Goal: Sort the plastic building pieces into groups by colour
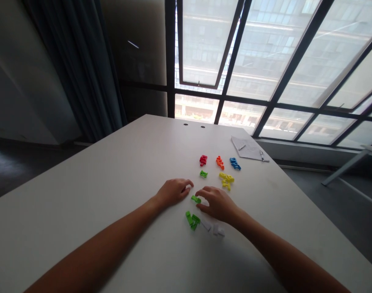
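Observation:
My left hand [174,191] rests at the middle of the table, its fingers curved, with a gap between thumb and forefinger and nothing held. Close by on its right, my right hand [218,202] has thumb and forefinger on either side of a small green plastic piece [196,199], pinching it at or just above the tabletop. Nearer to me lie more green pieces [192,220] in a loose group, beside a few white pieces [214,228]. Beyond my hands, a single green piece [203,173] lies apart.
Small piles of red pieces [203,160], orange pieces [220,162], blue pieces [235,163] and yellow pieces [226,180] sit farther back on the white table [112,183]. A paper sheet [249,147] with a pen [262,155] lies near the right edge. Windows stand behind.

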Tool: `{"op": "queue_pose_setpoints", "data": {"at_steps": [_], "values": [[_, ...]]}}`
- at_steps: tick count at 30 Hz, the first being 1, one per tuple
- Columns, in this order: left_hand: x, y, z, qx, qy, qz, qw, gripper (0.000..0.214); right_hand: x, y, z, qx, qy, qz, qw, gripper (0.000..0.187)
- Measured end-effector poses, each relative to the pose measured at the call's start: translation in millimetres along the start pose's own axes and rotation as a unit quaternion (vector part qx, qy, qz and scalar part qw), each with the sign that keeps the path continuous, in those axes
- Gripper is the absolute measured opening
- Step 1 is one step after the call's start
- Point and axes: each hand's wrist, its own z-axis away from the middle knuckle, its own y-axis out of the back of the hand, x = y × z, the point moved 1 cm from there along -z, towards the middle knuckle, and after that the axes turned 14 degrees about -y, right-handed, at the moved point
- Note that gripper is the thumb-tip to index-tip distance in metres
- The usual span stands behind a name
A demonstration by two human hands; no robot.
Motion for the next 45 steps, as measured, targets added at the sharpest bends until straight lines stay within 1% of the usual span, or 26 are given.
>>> {"op": "queue_pose_setpoints", "data": {"at_steps": [4, 6, 8, 11, 14, 17, 20, 26, 28, 29, 31, 33, 34, 36, 39, 42, 45], "values": [[-1, -0.9, 1, 0.001, -0.002, -0.002, 1.0, 0.024, 0, -11, -3, 0.001, 0.001, 0.008, 1.0, 0.015], [-1, -0.9, 1, -0.001, -0.002, -0.004, 1.0, 0.024, 4, -12, -5, 0.006, 0.004, -0.012, 1.0, 0.015], [-1, -0.6, 0, -0.005, -0.002, -0.005, 1.0, 0.024, 13, -10, -8, 0.02, -0.004, -0.049, 0.999, 0.017], [0, -0.3, -1, -0.011, -0.002, -0.006, 1.0, 0.025, 34, -6, -17, 0.065, -0.046, -0.094, 0.992, 0.015], [0, -0.6, -1, -0.013, 0.002, -0.004, 1.0, 0.025, 54, -7, -26, 0.095, -0.066, -0.097, 0.989, 0.01], [-1, -1.5, -1, -0.013, 0.002, -0.004, 1.0, 0.026, 63, -12, -29, 0.092, -0.062, -0.089, 0.99, 0.013], [-2, -2.0, -1, -0.014, 0.002, -0.01, 1.0, 0.027, 65, -18, -29, 0.095, -0.063, -0.087, 0.99, 0.017], [-1, -0.4, -1, -0.017, 0.001, -0.013, 1.0, 0.029, 65, -21, -29, 0.121, -0.039, -0.044, 0.991, 0.039], [0, 0.5, -1, -0.017, 0.0, -0.012, 1.0, 0.028, 61, -18, -28, 0.135, -0.048, -0.037, 0.989, 0.042], [0, 0.9, -1, -0.017, -0.001, -0.011, 1.0, 0.028, 56, -15, -26, 0.137, -0.049, -0.035, 0.989, 0.039], [1, 1.4, -1, -0.015, -0.003, -0.009, 1.0, 0.028, 41, -8, -21, 0.126, -0.036, -0.027, 0.991, 0.027], [1, 1.6, -1, -0.013, -0.004, -0.005, 1.0, 0.027, 20, -1, -14, 0.089, -0.001, -0.004, 0.996, 0.017], [2, 1.7, -1, -0.011, -0.003, -0.003, 1.0, 0.027, 8, 2, -9, 0.066, 0.02, 0.012, 0.998, 0.017], [3, 1.8, 0, -0.009, 0.0, 0.0, 1.0, 0.027, -15, 6, 2, 0.014, 0.061, 0.046, 0.997, 0.02], [4, 2.1, 1, -0.007, 0.006, 0.0, 1.0, 0.028, -41, 10, 16, -0.029, 0.094, 0.092, 0.991, 0.024], [4, 2.3, 1, -0.006, 0.004, -0.002, 1.0, 0.027, -51, 13, 25, -0.053, 0.111, 0.11, 0.986, 0.021], [3, 2.2, 1, -0.006, -0.001, -0.002, 1.0, 0.027, -52, 15, 30, -0.069, 0.118, 0.117, 0.984, 0.03]]}}
